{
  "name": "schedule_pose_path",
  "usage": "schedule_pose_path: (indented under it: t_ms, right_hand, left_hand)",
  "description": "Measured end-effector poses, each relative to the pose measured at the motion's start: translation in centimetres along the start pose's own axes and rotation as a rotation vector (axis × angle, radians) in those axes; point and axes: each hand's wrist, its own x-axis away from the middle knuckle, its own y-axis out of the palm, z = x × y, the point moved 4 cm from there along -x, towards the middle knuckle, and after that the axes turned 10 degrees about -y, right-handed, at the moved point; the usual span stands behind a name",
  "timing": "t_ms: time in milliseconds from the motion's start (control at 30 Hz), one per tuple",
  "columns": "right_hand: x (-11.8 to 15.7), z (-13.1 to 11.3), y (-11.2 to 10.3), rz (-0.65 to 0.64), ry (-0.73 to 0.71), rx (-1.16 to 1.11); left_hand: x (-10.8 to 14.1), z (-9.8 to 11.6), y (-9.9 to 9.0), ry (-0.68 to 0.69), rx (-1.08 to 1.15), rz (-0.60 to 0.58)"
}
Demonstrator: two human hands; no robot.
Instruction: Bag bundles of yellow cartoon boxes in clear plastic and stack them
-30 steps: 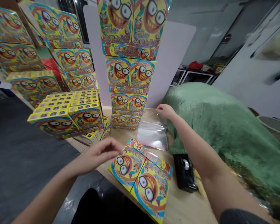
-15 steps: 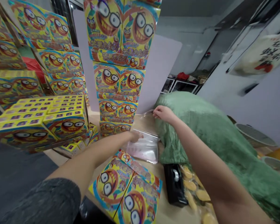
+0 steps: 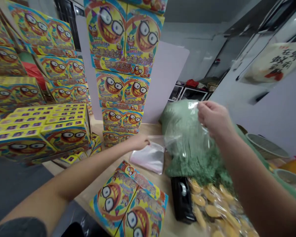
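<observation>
The right hand (image 3: 213, 118) pinches a clear plastic bag (image 3: 187, 138) up before a green sack (image 3: 179, 171). The left hand (image 3: 138, 142), well apart, sits just beside a flat plastic bag (image 3: 149, 158) on the table (image 3: 172, 227); whether it grips cannot be told.

A clear plastic bag (image 3: 187, 141) hangs lifted, while a second bag (image 3: 148, 158), seemingly folded, lies flat.
</observation>
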Motion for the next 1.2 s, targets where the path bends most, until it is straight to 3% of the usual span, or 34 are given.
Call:
schedule_pose_path:
  t_ms: [67,167,267,367,467,567,767,967,1200]
  right_hand:
    - [4.2,-2.2,-0.6,-0.123,0.031,-0.026]
    - [9.7,-6.8,-0.5,-0.231,-0.047,0.029]
    - [14.2,-12.3,1.2,-0.341,-0.186,0.131]
    - [18.1,-17.1,3.3,-0.453,-0.28,0.143]
    - [21.2,-19.7,4.9,-0.524,-0.269,0.073]
    - [24.3,-20.3,7.2,-0.658,-0.165,-0.007]
    - [30.5,-18.4,13.4,-0.838,-0.087,-0.118]
    - [33.9,-15.0,17.4,-0.842,0.046,-0.245]
    - [34.0,-12.8,19.3,-0.752,0.029,-0.279]
  left_hand:
    - [4.5,2.2,-3.0,0.048,0.101,0.051]
    - [13.3,6.2,-6.6,0.256,0.424,0.309]
    - [21.1,10.1,-6.8,0.437,0.502,0.372]
    - [25.6,11.0,-6.5,0.379,0.588,0.425]
    - [28.7,8.6,-7.2,0.169,0.728,0.366]
    - [32.3,5.1,-8.1,-0.007,0.813,0.272]
    - [38.1,-0.6,-8.4,-0.115,0.912,0.454]
    - [38.9,-5.2,-6.8,-0.253,1.159,0.405]
    - [37.5,-7.1,-5.6,-0.288,1.229,0.414]
